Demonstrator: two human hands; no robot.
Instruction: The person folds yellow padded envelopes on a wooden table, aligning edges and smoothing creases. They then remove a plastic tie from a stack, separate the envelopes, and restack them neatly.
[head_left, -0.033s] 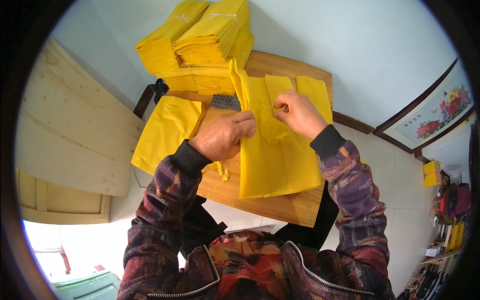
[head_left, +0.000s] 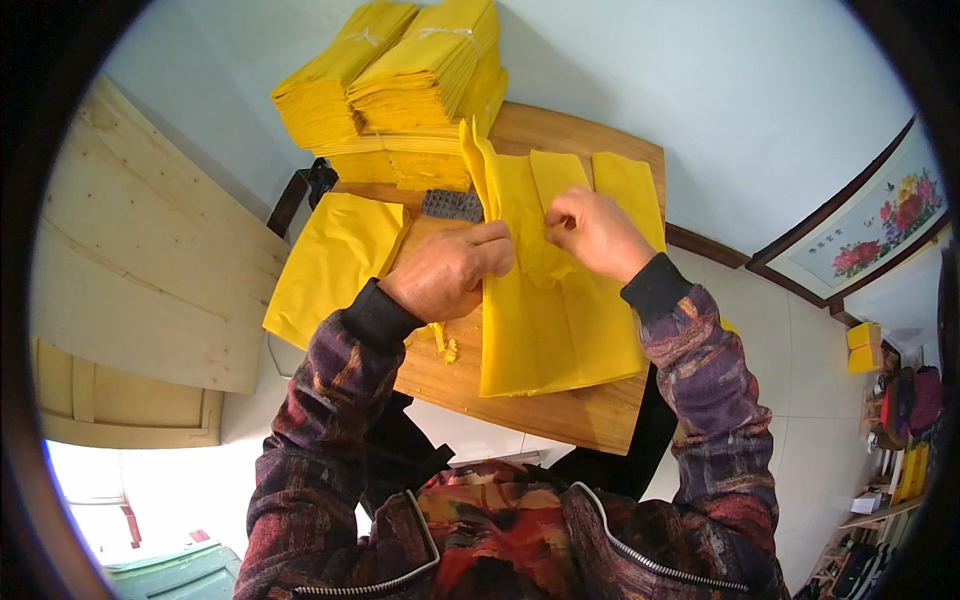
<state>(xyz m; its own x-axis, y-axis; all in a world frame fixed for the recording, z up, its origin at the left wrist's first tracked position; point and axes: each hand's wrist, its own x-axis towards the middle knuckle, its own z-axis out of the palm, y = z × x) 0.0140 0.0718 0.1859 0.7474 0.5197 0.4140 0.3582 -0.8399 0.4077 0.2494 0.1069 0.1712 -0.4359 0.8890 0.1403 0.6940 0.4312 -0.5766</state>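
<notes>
A large yellow folded sheet (head_left: 540, 340), thin as paper or cloth, lies over the right part of the wooden table, its left edge standing up in a fold. My left hand (head_left: 450, 268) is closed on that raised left edge. Thumb and fingertips of my right hand (head_left: 598, 232) come together in a pinch just above the sheet's middle; whatever is between them is too small to make out. Small torn yellow bits show on the sheet below the right fingers. Left of my left hand rests a separate flat yellow piece (head_left: 335, 255).
Tied yellow stacks (head_left: 410, 85) stand piled at the back left of the wooden table (head_left: 560, 130). A dark grey textured block (head_left: 452, 205) sits before them. Yellow scraps (head_left: 449, 350) lie near my left wrist. A pale wooden board (head_left: 150, 240) leans at the left.
My right hand has shifted very slightly toward me. My left hand and the sheet look the same.
</notes>
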